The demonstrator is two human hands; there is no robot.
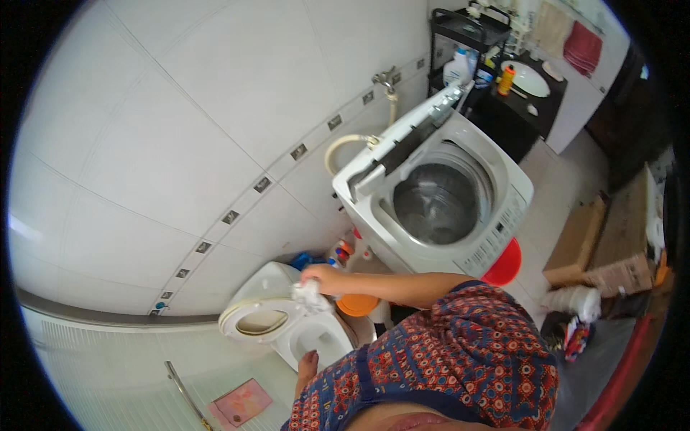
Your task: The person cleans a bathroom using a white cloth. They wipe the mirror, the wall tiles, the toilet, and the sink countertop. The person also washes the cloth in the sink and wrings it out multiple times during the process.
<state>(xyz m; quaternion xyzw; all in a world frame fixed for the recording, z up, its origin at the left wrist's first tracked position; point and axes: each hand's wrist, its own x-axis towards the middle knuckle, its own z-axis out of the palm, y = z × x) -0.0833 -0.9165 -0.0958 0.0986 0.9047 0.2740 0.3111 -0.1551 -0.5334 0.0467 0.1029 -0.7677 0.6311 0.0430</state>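
My right hand [325, 279] reaches across from the right with its fingers closed on a crumpled white wad [310, 296], paper or cloth, I cannot tell which. The wad hangs over the edge of a white toilet [287, 343], beside the raised seat and lid [260, 320]. Low in the view, my left hand [307, 361] is by the front of the toilet bowl, mostly foreshortened; its fingers are too unclear to read. Just right of the wad, an orange round lid or bucket [358, 304] is partly covered by my right forearm.
A top-loading washing machine [496, 233] stands open behind my right arm, a red basin [504, 263] below it. Bottles [341, 251] sit by the tiled wall. Cardboard boxes [618, 237] stand at right; a sink [528, 79] and black shelf [467, 29] are farther back.
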